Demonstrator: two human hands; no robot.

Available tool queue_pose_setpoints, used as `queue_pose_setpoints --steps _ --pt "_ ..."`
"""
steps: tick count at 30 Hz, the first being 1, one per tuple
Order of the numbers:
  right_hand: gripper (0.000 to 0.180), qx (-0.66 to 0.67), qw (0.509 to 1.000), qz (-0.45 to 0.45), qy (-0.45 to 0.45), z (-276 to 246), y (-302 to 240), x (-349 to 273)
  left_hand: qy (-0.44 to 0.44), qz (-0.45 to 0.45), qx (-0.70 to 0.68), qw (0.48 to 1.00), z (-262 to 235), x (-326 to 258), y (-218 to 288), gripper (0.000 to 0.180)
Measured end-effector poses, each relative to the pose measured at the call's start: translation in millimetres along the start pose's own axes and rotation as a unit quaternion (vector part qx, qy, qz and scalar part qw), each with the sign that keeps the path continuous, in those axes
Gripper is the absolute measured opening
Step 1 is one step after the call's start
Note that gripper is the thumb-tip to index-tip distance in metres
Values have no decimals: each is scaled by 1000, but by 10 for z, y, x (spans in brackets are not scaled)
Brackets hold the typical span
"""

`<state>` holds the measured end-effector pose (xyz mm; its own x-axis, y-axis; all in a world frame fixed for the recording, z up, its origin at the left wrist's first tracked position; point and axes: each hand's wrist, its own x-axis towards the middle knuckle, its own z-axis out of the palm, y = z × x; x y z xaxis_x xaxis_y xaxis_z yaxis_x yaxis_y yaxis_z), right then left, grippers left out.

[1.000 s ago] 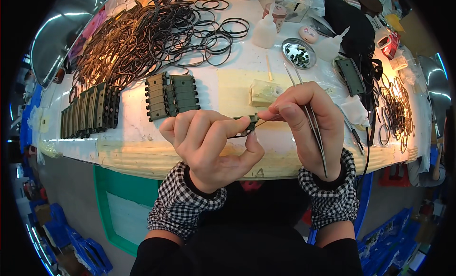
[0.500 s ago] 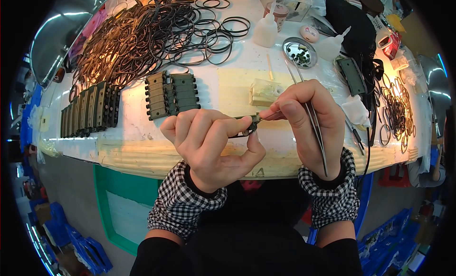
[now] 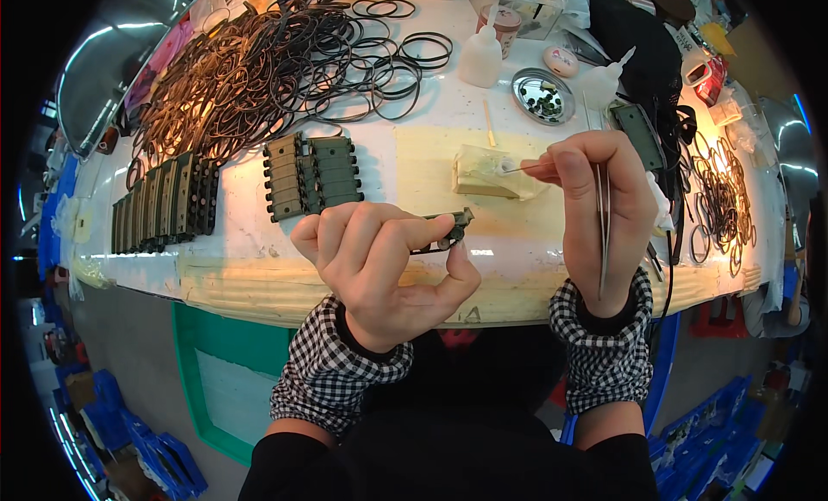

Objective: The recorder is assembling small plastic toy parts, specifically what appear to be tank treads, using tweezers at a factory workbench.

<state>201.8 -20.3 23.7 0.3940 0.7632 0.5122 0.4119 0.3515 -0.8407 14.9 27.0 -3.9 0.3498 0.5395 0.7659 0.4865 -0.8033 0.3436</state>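
Between the thumb and index finger of my left hand (image 3: pixel 371 268) is a small dark green model wagon (image 3: pixel 454 231) with little wheels, its far end poking out past the fingertips. My right hand (image 3: pixel 608 199) pinches a thin needle-like tool (image 3: pixel 523 167). Its tip is at the clear film on a pale yellow block (image 3: pixel 476 175); whether it touches cannot be told. Metal tweezers (image 3: pixel 603 234) lie along the palm of that same hand, their legs pointing up and down. More green model wagons lie beyond my left hand: a side-by-side group (image 3: pixel 312 175) and a standing row (image 3: pixel 164 204).
A large tangle of dark rubber bands (image 3: pixel 276 70) covers the far left; a smaller pile (image 3: pixel 723 195) lies right. Behind the block stand a white squeeze bottle (image 3: pixel 479 59) and a round metal dish (image 3: pixel 565 113) of tiny green pieces. A green tray (image 3: pixel 191 363) is below the table edge.
My right hand has moved right and slightly away from the wagon, taking the needle-like tool from it to the yellow block. The tweezers now stand more upright. My left hand stays nearly still.
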Motion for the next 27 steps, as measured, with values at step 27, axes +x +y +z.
queue_pose_setpoints --steps 27 --pt "15 91 986 -73 -121 210 -242 -108 -14 -254 -578 775 14 -20 -176 18"
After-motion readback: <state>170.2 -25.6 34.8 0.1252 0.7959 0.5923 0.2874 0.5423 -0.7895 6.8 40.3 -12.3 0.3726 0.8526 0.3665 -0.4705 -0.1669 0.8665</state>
